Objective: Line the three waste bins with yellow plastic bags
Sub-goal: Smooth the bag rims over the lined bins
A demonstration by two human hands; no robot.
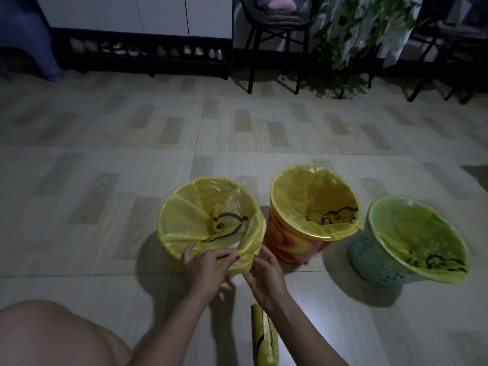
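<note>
Three bins stand in a row on the tiled floor (105, 154), across the lower middle of the frame, and each one wears a yellow bag. The left bin (184, 256) is almost hidden by its yellow bag (190, 220), which is folded over the rim all round and hangs down the near side in a loose bunch. The left hand (204, 268) grips that bunch at the near rim, fingers curled round the plastic. The right hand (266, 273) is just beside it, at the bunch's right edge, fingers bent toward the plastic; whether it pinches the bag or only touches it I cannot tell.

The middle bin (293, 245), red and orange, stands just right of the first, its bag (298, 196) stretched over the rim. The right bin (369, 262), pale blue-green with small holes, stands a little apart at the right of the frame and leans toward the lower right; its bag (412, 225) covers the rim too.

At the bottom centre, between the forearms, a folded stack of spare yellow bags (264, 336) lies on the floor. A bare knee (52, 336) fills the lower left corner.

Along the top of the frame run a dark shoe rack (142, 52) with pale shoes, a black chair (274, 35) and a leafy plant (351, 35).
</note>
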